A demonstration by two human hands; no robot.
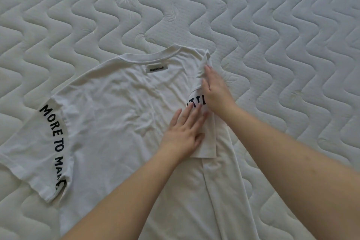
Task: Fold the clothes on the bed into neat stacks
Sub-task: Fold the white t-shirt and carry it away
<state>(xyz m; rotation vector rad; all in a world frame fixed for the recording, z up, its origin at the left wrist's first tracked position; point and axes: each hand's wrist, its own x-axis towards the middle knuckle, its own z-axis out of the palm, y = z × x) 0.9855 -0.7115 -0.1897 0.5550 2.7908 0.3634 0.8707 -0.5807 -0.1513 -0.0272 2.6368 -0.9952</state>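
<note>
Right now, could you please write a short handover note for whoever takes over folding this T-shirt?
Left hand: open, flat on the folded-in sleeve.
Right hand: open, pressing the fold near the shoulder.
The white T-shirt lies spread on the quilted mattress, neck label facing up.
Done: one side and its sleeve folded inward.
Left: fold in the other sleeve, printed "MORE TO MAKE", then fold lengthwise and stack.

a white cotton t-shirt with black letters on its sleeves [109,122] lies flat on the bed. its right side and sleeve are folded in over the middle. the left sleeve is spread out.
</note>
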